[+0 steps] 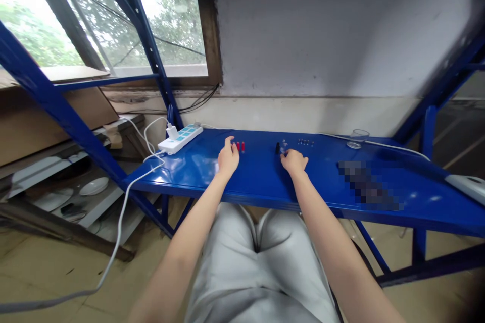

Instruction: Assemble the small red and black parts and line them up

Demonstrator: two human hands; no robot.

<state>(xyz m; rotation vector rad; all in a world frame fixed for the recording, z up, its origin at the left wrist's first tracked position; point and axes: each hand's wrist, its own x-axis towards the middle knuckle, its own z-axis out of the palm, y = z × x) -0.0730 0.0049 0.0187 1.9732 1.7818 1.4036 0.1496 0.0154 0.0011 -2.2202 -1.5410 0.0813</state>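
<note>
My left hand (pixel 228 156) rests on the blue metal shelf (pixel 261 176), fingers reaching toward two small red pieces (pixel 240 147) just right of its fingertips. Its fingers are curled together; whether they hold anything is hidden. My right hand (pixel 293 160) lies on the shelf with fingers bent around a small clear and black part (pixel 281 148) at its fingertips. A row of several tiny dark pieces (pixel 305 142) sits just beyond the right hand.
A white power strip (pixel 180 138) with a plugged charger and cable lies at the shelf's left end. A clear glass cup (pixel 357 138) stands far right, a blurred dark object (pixel 368 185) nearer. Blue rack posts frame both sides; a window is upper left.
</note>
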